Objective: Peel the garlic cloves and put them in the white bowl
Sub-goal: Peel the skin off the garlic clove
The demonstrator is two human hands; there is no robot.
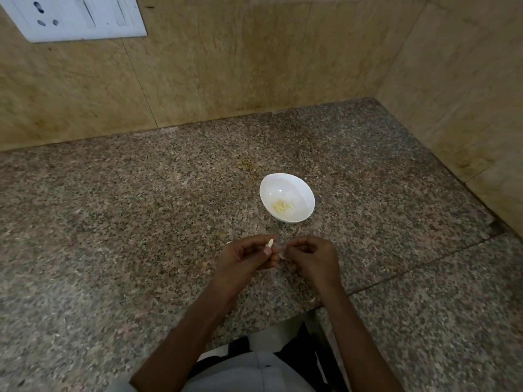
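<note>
**Clove Pinched Above the Worktop, Bowl at 12 O'Clock**

Both hands met low in the middle of the view, above the speckled granite worktop (141, 207). The left hand (246, 257) had its grip closed on 1 pale garlic clove (270, 243), pinched between thumb and fingertips. The clove's tip poked out toward 1 o'clock. The right hand (311, 257) sat just beside it at 3 o'clock with its fingers curled inward. Its grip was closed on what looked like a thin, translucent strip of skin (281, 251) running toward the clove, though blur made that hard to confirm. The 2 hands nearly touched at the fingertips.

The white bowl (283, 188) stood on the worktop at 12 o'clock from the hands, near them but apart. A small heap of yellowish peeled cloves (282, 206) lay in its bottom, toward the 6 o'clock side.

Beige stone tiles (226, 66) lined the back wall at 12 o'clock and the side wall at 3 o'clock, meeting in a corner. A white switch plate (76, 17) with a socket sat on the back wall at 11 o'clock, cut by the top edge of the view.
</note>
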